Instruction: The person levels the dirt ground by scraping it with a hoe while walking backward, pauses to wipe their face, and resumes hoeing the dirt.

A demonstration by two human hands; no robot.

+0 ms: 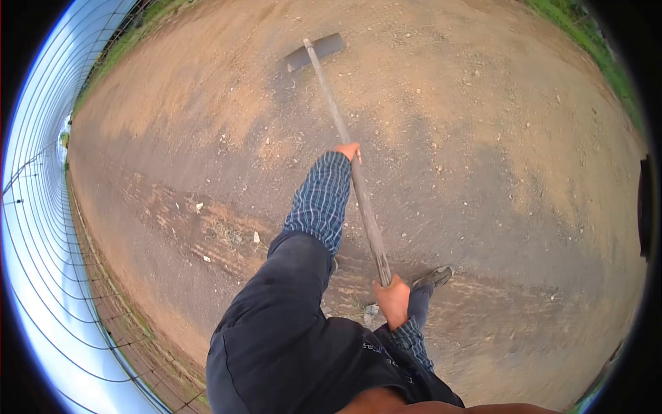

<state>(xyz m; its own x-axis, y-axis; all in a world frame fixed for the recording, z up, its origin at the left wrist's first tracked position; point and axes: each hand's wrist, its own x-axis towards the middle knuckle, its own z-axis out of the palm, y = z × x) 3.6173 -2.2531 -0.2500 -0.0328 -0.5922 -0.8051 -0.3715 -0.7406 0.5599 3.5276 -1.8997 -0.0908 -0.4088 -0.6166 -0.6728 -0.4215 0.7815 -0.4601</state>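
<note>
A hoe (338,114) with a long weathered wooden handle and a wide flat blade reaches forward from my body. Its blade (324,51) rests on the dirt ground at the top of the view. My left hand (349,152), at the end of a plaid sleeve, is closed round the middle of the handle. Lower down, my right hand (393,301) wraps round the handle near its butt end. My left fingers are partly hidden by the sleeve and the shaft.
Bare dirt ground (469,193) with small stones and pale scraps spreads around me. A shoe (434,277) stands right of the handle's end. At the far left runs a wire fence (52,228). Grass (586,34) borders the ground at upper right.
</note>
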